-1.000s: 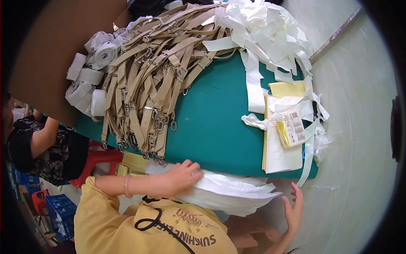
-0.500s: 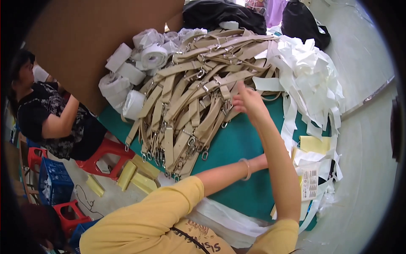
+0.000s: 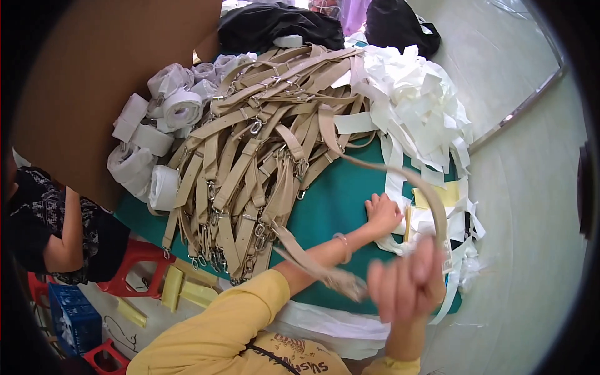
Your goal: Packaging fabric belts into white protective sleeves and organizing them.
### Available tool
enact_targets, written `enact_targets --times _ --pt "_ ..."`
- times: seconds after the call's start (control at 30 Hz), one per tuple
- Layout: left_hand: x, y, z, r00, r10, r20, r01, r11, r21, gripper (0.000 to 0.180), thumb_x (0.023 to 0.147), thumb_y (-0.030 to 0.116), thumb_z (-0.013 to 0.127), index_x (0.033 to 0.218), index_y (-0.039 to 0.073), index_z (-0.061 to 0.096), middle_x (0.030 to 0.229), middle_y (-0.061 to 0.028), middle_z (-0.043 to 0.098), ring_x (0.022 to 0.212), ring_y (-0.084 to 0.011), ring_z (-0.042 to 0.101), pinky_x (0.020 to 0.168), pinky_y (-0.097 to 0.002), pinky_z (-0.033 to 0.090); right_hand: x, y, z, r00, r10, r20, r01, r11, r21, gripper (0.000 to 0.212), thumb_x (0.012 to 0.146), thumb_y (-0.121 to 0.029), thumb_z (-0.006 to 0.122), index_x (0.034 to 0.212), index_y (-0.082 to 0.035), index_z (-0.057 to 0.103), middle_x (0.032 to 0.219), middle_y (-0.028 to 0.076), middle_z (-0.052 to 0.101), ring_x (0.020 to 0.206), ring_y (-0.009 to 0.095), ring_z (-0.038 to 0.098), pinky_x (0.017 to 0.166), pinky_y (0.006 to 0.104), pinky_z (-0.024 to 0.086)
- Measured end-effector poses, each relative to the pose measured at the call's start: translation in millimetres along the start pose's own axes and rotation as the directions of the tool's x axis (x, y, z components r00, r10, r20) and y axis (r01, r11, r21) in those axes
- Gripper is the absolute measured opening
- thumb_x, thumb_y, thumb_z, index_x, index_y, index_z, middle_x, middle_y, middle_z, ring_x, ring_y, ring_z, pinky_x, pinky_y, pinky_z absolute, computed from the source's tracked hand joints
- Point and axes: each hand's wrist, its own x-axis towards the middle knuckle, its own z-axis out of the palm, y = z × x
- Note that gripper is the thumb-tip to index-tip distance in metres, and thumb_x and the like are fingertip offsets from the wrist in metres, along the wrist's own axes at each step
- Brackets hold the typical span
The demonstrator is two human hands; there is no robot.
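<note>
Step in hand: a single tan webbing strap [image 3: 387, 181] is being drawn off the heap of tan straps [image 3: 250, 162] and lifted clear of the green table [image 3: 337, 206]; this is judged to be the pulling-out of one piece from the stock.
Right hand [image 3: 406, 284]: raised toward the camera and blurred by motion; the fingers are seen curled shut around the strap, which arcs up from the heap, over the hand, and trails down to the lower left as a loose end [image 3: 312, 262].
Left hand [image 3: 382, 212]: laid flat and open on the table at the edge of the white strips, beside the yellow card [image 3: 437, 195]; nothing is gripped; whether a strip is pinned beneath the palm cannot be told.
Where the strap is: one end is still lodged among the heap near its upper middle; the middle is in the air; the free end hangs across the left forearm.
Around it: the pile of white strips [image 3: 412, 106] lies just right of the heap; rolls of white tape [image 3: 156, 144] lie to its left; black bags [image 3: 281, 25] sit at the far end.
Next move, as judged: the lodged end would have to be freed from the buckles and neighbouring straps without the heap being dragged along; a steady pull is called for, with the left hand available to hold the pile down.
Nearby: another person in a dark patterned top [image 3: 44, 219] is seated at the left by a red stool [image 3: 134, 265].
</note>
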Motion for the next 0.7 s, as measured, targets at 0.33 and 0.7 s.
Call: enact_targets --times 0.33,0.7 --pt "-91 189 -86 0.815 0.060 0.577 0.567 -0.290 -0.771 0.060 0.094 0.060 0.034 0.112 0.006 0.050 0.092 -0.0099 0.060 0.082 -0.0216 0.061 0.075 -0.0376 0.049 -230 29 -71 0.719 0.685 0.116 -0.693 0.694 0.194 0.100 0.085 -0.077 0.016 0.133 0.007 0.040 0.123 0.023 0.053 0.112 0.031 0.054 0.095 0.0441 0.041" --pt "-99 249 -73 0.616 -0.290 0.733 0.081 0.948 0.307 0.033 0.101 0.031 0.039 0.113 0.002 0.051 0.095 -0.0105 0.059 0.084 -0.0225 0.058 0.075 -0.0354 0.048 -118 -55 -92 0.730 -0.133 -0.670 0.315 0.936 0.158 0.046 0.102 -0.042 0.030 0.124 -0.004 0.043 0.066 0.002 0.045 0.043 0.009 0.036 0.039 0.0226 0.032"
